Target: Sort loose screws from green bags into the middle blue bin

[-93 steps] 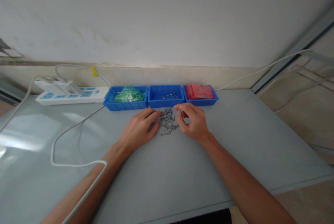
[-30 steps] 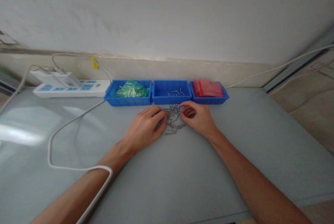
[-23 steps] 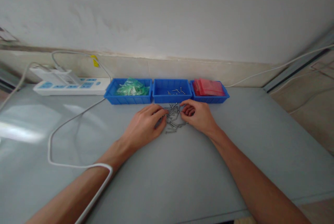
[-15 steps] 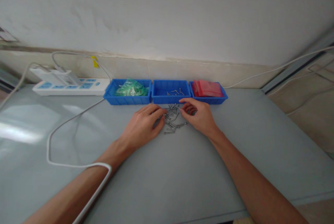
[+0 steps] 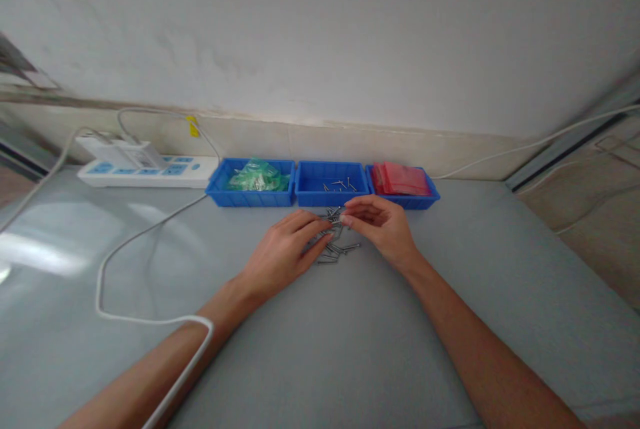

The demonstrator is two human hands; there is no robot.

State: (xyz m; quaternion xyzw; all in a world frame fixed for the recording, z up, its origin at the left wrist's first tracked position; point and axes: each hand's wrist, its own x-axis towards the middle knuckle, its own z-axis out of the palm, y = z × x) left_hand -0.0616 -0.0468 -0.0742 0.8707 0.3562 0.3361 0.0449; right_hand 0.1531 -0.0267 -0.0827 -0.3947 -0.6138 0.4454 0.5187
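Observation:
A loose pile of metal screws (image 5: 340, 249) lies on the grey table, just in front of the middle blue bin (image 5: 320, 199). My left hand (image 5: 287, 245) reaches over the pile's left side, its thumb and forefinger apart around some screws; its other fingertips are hidden. From the right, my right hand (image 5: 383, 227) is at the far edge of the pile with thumb and fingertips pinched together, apparently on one screw that is mostly covered. Several more screws lie inside the middle bin.
The left blue bin (image 5: 250, 199) holds green plastic bags, the right blue bin (image 5: 415, 203) red ones (image 5: 405, 179). A white power strip (image 5: 187, 179) with plugged-in chargers stands at the back left. A white cable (image 5: 103, 282) runs across the table and over my left forearm.
My right hand's thumb and fingers have closed together over the pile. My left hand has moved slightly right over the screws. The whole view has shifted a little.

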